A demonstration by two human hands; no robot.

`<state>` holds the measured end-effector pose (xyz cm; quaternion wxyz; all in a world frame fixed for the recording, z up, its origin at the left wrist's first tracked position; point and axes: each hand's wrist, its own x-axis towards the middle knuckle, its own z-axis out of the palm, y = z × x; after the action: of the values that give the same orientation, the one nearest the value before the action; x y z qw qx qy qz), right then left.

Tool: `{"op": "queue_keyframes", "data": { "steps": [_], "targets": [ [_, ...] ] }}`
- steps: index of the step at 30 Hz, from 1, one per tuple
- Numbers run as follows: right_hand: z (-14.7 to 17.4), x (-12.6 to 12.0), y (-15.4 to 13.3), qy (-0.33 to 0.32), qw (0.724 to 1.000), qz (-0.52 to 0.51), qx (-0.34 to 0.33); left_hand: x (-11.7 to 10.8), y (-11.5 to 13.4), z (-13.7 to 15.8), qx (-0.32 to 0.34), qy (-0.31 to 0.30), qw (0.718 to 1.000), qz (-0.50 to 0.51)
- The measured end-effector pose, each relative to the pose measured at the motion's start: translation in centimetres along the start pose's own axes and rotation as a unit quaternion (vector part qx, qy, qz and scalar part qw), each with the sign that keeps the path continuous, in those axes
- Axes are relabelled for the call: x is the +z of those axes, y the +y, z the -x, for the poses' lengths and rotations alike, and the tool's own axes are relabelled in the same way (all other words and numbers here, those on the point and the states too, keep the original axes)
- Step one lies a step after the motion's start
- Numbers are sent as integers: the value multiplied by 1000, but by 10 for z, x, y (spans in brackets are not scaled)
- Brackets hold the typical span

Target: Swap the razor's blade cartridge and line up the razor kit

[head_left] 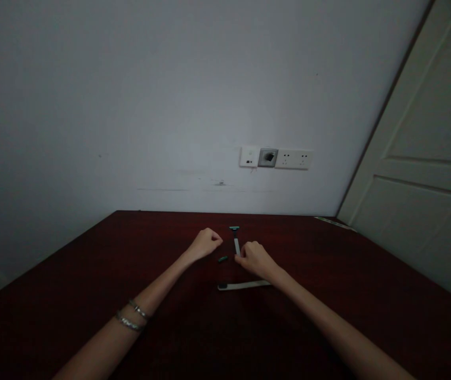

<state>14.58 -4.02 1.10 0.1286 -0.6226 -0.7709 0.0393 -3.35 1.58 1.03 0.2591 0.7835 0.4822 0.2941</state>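
My right hand [255,257] is closed around the lower end of a razor [237,244] with a pale handle. The razor stands head-up, its wide greenish head at the top pointing away from me. To its left, my left hand [205,244] hovers with curled fingers and thumb pressed together; nothing shows in it. Between the hands, a small green piece [223,259], perhaps a razor head or cover, lies on the table. Nearer to me lies a long pale stick with a dark end [245,285], like a toothbrush; my right wrist hides its other end.
The dark red table [194,338] runs up to a grey-white wall. Sockets [292,159] and a switch plate are on the wall behind the razor. A pale panelled door [427,142] stands at the right, with a thin strip [334,224] at the table's back right edge.
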Motion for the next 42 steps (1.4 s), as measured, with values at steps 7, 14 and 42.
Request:
{"op": "queue_keyframes", "data": {
  "steps": [7, 14, 42],
  "targets": [
    [4, 13, 2, -43, 998, 24, 31, 0, -16, 1, 28, -134, 986, -94],
    [7, 17, 0, -53, 998, 30, 33, -1, -17, 3, 15, -196, 968, -158],
    [-3, -3, 30, 36, 997, -68, -25, 11, -12, 7, 25, -146, 959, -240]
  ]
}}
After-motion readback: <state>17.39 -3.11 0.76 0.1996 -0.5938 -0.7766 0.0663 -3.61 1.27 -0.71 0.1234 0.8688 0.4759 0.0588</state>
